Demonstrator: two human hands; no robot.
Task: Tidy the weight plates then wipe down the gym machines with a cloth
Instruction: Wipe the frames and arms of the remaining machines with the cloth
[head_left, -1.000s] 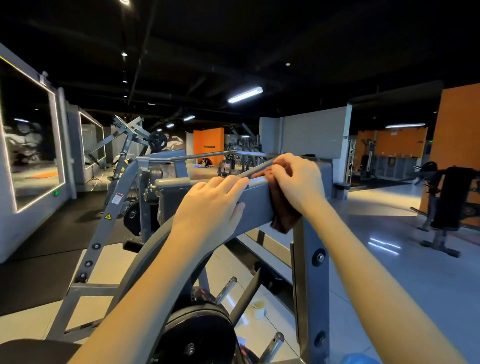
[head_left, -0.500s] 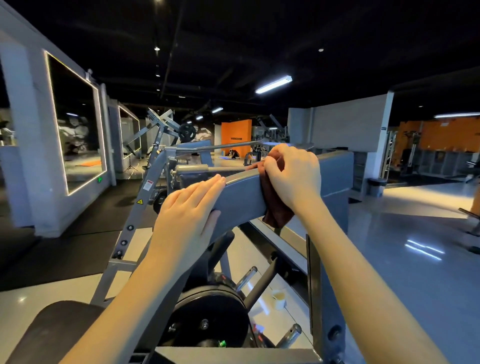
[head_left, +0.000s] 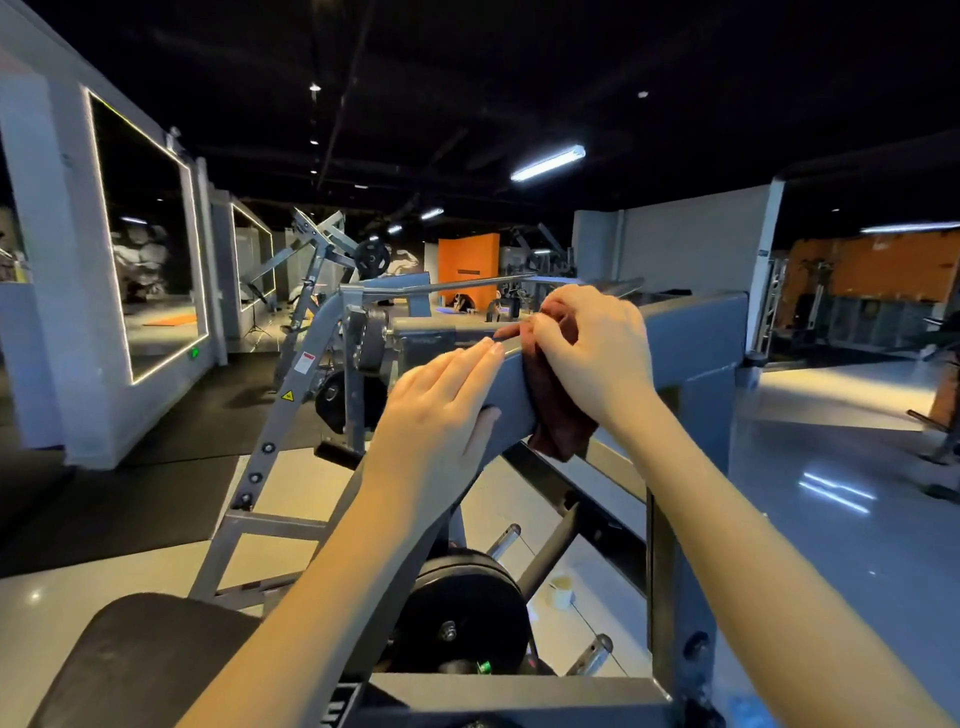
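A grey curved lever arm (head_left: 506, 387) of a plate-loaded machine rises in front of me. My left hand (head_left: 439, 415) wraps over this arm, thumb underneath. Just to its right my right hand (head_left: 592, 348) presses a dark red cloth (head_left: 556, 415) around the same arm, the cloth hanging below the metal. A black weight plate (head_left: 465, 603) sits on a peg low on the machine, between my forearms.
A black seat pad (head_left: 140, 654) lies at the lower left. Grey frame uprights (head_left: 675, 571) stand to the right. Bare chrome pegs (head_left: 504, 540) stick out low down. Another machine with a plate (head_left: 371, 257) stands further back, by mirrored walls (head_left: 145, 234). Shiny floor spreads right.
My view has swung to the left and tipped down a little. Both hands stay on the lever arm, with the right hand still rubbing the cloth on it.
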